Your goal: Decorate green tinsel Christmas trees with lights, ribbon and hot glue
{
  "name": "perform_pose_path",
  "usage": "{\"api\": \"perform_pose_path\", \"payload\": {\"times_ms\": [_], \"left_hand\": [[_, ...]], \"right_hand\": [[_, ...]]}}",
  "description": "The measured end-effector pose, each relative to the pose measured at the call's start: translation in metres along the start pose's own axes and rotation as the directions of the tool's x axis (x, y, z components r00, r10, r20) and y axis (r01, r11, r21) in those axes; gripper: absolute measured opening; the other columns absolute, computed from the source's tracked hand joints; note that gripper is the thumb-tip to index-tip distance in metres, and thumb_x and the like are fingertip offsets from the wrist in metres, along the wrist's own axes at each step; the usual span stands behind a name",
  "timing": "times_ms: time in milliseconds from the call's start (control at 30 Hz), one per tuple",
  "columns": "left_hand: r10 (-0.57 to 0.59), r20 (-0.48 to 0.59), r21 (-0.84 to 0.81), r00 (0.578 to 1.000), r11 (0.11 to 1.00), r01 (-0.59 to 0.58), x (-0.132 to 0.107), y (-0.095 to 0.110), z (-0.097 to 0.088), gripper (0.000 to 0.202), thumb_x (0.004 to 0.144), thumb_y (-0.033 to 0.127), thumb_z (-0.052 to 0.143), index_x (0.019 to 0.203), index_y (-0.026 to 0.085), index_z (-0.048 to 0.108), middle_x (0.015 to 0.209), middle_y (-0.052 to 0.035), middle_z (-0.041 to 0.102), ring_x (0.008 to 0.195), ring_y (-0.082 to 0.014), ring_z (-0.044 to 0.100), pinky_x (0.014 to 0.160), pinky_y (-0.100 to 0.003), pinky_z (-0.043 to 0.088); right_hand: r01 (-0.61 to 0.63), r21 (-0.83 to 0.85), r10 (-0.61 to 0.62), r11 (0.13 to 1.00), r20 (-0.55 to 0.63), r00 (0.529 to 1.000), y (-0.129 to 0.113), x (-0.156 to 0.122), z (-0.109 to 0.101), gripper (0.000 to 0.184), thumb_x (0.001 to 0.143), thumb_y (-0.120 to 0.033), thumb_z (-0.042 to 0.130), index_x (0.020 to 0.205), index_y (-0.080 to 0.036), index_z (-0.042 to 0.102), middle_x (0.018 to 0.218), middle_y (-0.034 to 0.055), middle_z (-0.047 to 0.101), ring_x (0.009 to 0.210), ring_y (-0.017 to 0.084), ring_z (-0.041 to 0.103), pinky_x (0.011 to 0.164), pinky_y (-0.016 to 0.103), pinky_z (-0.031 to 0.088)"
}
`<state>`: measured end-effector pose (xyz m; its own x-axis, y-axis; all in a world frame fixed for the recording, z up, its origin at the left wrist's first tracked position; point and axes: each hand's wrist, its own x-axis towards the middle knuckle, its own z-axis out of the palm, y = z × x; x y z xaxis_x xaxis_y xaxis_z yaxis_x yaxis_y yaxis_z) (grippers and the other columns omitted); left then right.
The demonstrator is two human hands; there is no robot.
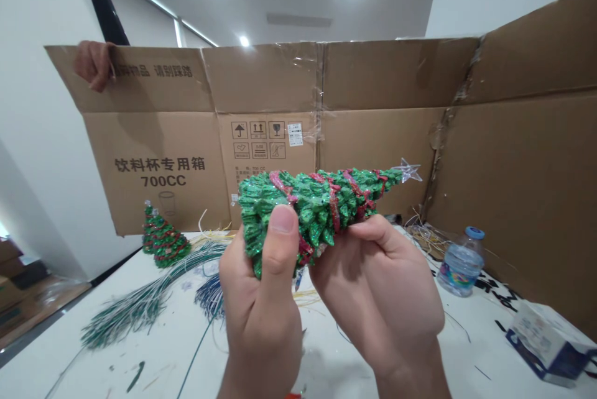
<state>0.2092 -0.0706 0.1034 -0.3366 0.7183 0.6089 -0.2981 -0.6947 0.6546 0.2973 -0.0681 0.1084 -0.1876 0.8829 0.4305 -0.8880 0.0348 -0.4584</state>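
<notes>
A small green glittery Christmas tree figurine point(317, 200) with red garlands lies on its side in the air, its clear star point(408, 170) pointing right. My left hand point(265, 293) grips the broad base, with the thumb pressed on the near side. Under the upper part, my right hand point(382, 293) is closed against the tree, its thumb near the underside and its other fingers mostly hidden behind. A second Christmas tree point(164, 238) stands upright on the white table point(186, 358) to the left. Beside it, a bundle of green and white wires point(135, 309) spreads towards the front.
A bundle of blue wires point(211, 294) lies behind my left hand. On the right are a water bottle point(461, 265) and a tissue box point(548, 343). Cardboard panels point(377, 132) wall the back and right. Another person's hand point(94, 64) holds the panel's top left edge.
</notes>
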Motion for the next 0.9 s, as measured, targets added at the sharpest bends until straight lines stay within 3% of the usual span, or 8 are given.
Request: {"api": "perform_pose_path", "payload": {"times_ms": [100,300,600,700,833,900], "left_hand": [[-0.028,0.005,-0.009,1.000,1.000,0.028,-0.0001,0.0020,0.0006,0.031,0.096,0.045,0.085,0.080,0.023,0.070,0.071,0.0021,0.058,0.062,-0.0146,0.052,0.055,-0.026,0.047],[-0.034,0.003,-0.019,0.999,0.999,0.034,-0.0011,0.0045,0.0000,0.031,0.095,0.042,0.087,0.081,0.022,0.067,0.077,0.0030,0.062,0.062,-0.0138,0.055,0.054,-0.028,0.046],[-0.087,0.017,0.035,0.996,0.996,0.087,-0.0018,0.0100,0.0017,0.028,0.096,0.045,0.084,0.088,0.023,0.067,0.082,0.0001,0.072,0.084,-0.0222,0.071,0.065,-0.030,0.053],[-0.092,-0.001,0.019,0.996,0.996,0.092,-0.0020,0.0095,0.0019,0.030,0.094,0.046,0.086,0.086,0.024,0.067,0.081,0.0009,0.071,0.077,-0.0198,0.067,0.061,-0.029,0.051],[-0.085,-0.007,0.005,0.996,0.996,0.085,-0.0021,0.0089,0.0017,0.029,0.093,0.046,0.088,0.085,0.025,0.070,0.070,0.0037,0.059,0.062,-0.0156,0.049,0.055,-0.030,0.042],[-0.082,0.001,0.014,0.997,0.997,0.082,-0.0019,0.0083,0.0016,0.029,0.094,0.046,0.087,0.084,0.024,0.070,0.073,0.0034,0.061,0.062,-0.0152,0.048,0.056,-0.029,0.043]], "right_hand": [[0.000,-0.001,0.000,1.000,-0.005,1.000,0.0005,-0.0001,0.0006,0.036,0.085,-0.021,0.052,0.104,-0.031,0.081,0.091,0.0021,0.087,0.112,0.027,0.081,0.117,0.051,0.060],[0.023,0.040,-0.022,0.999,-0.041,0.999,0.0010,-0.0007,-0.0011,0.032,0.086,-0.024,0.050,0.098,-0.031,0.079,0.091,0.0019,0.086,0.118,0.027,0.079,0.117,0.049,0.060],[0.006,0.045,-0.006,0.999,0.003,1.000,-0.0001,0.0008,-0.0007,0.031,0.085,-0.023,0.050,0.097,-0.031,0.078,0.092,0.0019,0.086,0.114,0.027,0.080,0.117,0.050,0.060],[0.006,0.035,-0.006,0.999,-0.002,1.000,-0.0004,0.0003,-0.0005,0.032,0.085,-0.024,0.050,0.098,-0.032,0.078,0.091,0.0019,0.085,0.115,0.027,0.080,0.117,0.050,0.060],[0.004,0.041,-0.004,0.999,0.008,1.000,-0.0005,-0.0001,-0.0010,0.032,0.086,-0.024,0.049,0.098,-0.031,0.078,0.094,0.0022,0.086,0.116,0.027,0.080,0.117,0.050,0.060],[0.006,0.051,-0.007,0.999,0.016,1.000,-0.0003,0.0003,-0.0009,0.032,0.087,-0.023,0.048,0.097,-0.031,0.078,0.095,0.0023,0.086,0.115,0.026,0.080,0.117,0.049,0.060]]}}
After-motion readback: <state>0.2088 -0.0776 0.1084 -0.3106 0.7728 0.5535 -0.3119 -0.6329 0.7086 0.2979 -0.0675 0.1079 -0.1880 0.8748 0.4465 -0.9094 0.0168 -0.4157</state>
